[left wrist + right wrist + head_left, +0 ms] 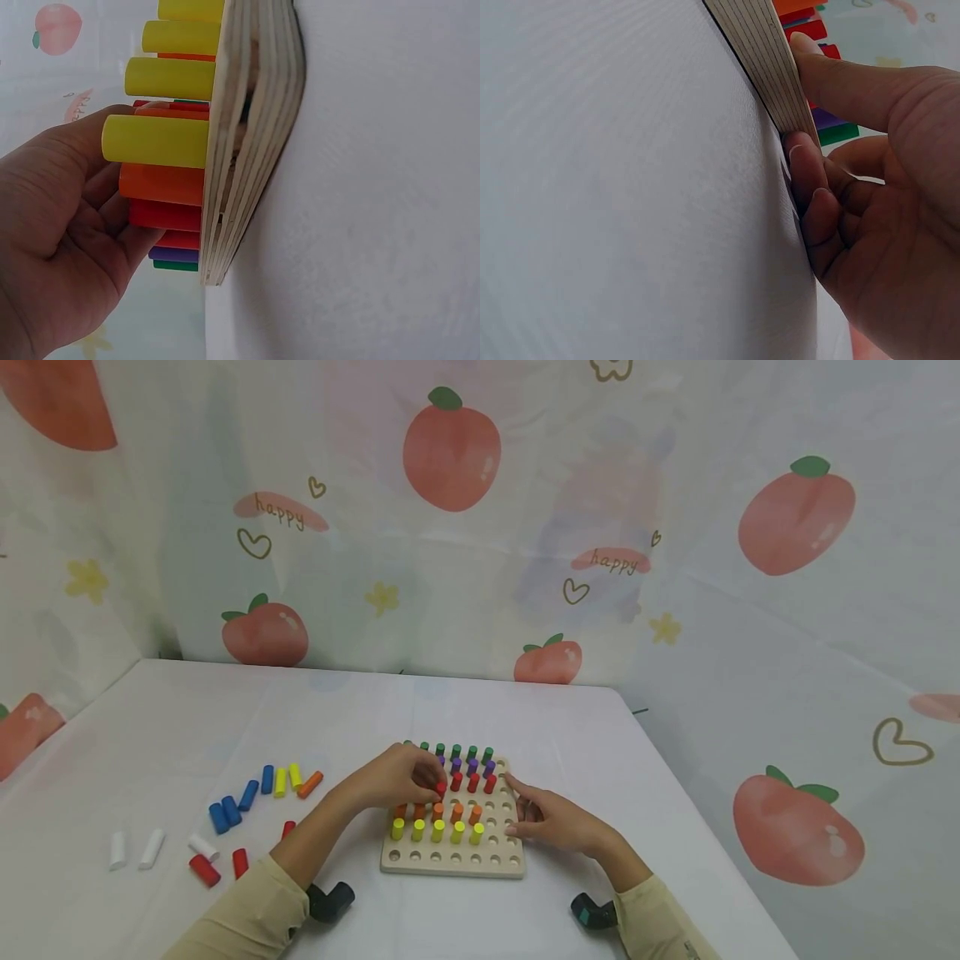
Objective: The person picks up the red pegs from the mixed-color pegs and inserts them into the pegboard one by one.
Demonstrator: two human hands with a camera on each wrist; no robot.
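Observation:
A wooden pegboard (453, 868) lies on the table with rows of green, purple, red, orange and yellow pegs standing in its holes. My left hand (397, 777) reaches over the board's left side and pinches a red peg (441, 788) in the red row; the hand hides the pegs to its left. In the left wrist view, yellow pegs (154, 141) stand in front of my fingertips and partly cover them. My right hand (558, 818) grips the board's right edge. The right wrist view shows its thumb on top and fingertips (807, 171) against the side.
Loose blue pegs (249, 795), yellow pegs (281, 782) and an orange peg (310, 784) lie left of the board. Nearer are white pegs (152, 849) and red pegs (204, 870), some beside my left forearm. A printed cloth (465, 585) hangs behind the table.

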